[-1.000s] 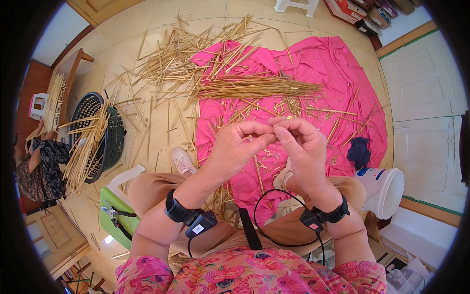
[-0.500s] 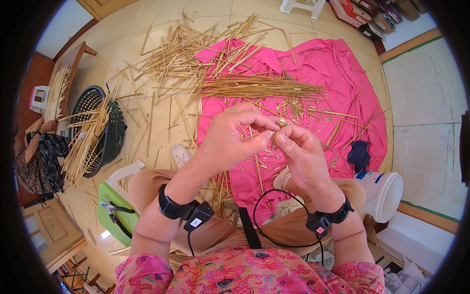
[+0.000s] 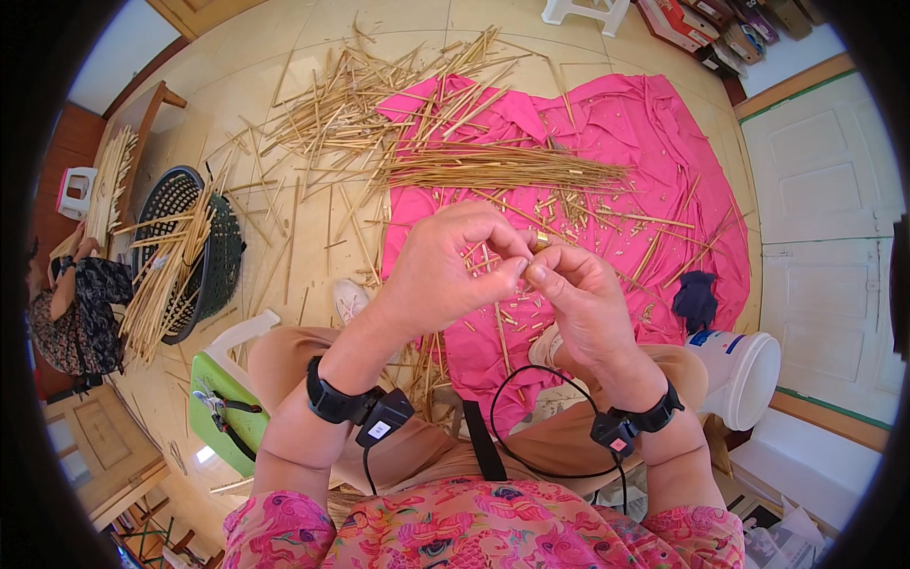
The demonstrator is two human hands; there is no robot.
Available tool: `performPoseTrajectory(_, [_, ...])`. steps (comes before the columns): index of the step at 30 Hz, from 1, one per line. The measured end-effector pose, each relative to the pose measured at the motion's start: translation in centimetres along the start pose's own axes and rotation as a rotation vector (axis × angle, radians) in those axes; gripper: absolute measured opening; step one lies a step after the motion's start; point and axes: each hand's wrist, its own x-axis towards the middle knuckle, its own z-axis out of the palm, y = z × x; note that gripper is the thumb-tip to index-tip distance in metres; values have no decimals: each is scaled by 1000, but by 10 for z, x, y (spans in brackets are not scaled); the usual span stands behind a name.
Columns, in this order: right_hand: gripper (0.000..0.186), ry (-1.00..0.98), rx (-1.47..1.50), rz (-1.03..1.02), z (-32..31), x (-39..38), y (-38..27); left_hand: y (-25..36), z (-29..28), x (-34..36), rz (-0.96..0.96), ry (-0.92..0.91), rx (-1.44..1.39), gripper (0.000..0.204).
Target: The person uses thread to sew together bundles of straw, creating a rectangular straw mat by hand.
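Observation:
My left hand [image 3: 464,256] and my right hand [image 3: 583,294] meet over the pink cloth [image 3: 654,133], fingertips together. Thumb and forefinger of each are pinched closed; whatever lies between them is too small or hidden to make out. A shiny gold band [image 3: 541,241] shows at the fingers where the hands meet. Beyond the hands a bundle of long straw stalks [image 3: 512,169] lies across the cloth. Short cut straw pieces [image 3: 569,204] are scattered below that bundle.
A loose heap of straw [image 3: 351,114] spreads over the tiled floor at the far left. A dark basket [image 3: 223,270] carries more stalks. Another person [image 3: 71,308] sits beyond it. A green stool [image 3: 218,403] stands at left, a white bucket [image 3: 739,379] at right. Cables hang from my wristbands.
My fingertips have drawn slightly closer together, and the gold band sits a little lower and farther left. At far left the other person has shifted.

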Motion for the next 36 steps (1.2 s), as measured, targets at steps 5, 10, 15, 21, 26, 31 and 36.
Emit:
performPoseTrajectory(5, [6,24,15,16,1,-1,3,-3,5,1,81,59,131,12])
performPoseTrajectory(10, [6,31,-17,-33,1,0,6,0,9,0,182,145,301,13])
performPoseTrajectory(15, [7,61,-53,-66,3,-1,5,-3,12,-1,153,169,356,12])
performPoseTrajectory(21, [6,73,-10,-22,-2,0,7,0,17,0,-74,169,-196,12])
performPoseTrajectory(26, [6,59,39,-16,-2,0,7,-3,7,-1,67,42,17,13])
performPoseTrajectory(31, [6,44,-9,-8,-1,0,6,-5,5,1,129,48,183,11])
performPoseTrajectory(36, [8,32,-38,29,-4,0,9,-5,3,3,243,128,414,12])
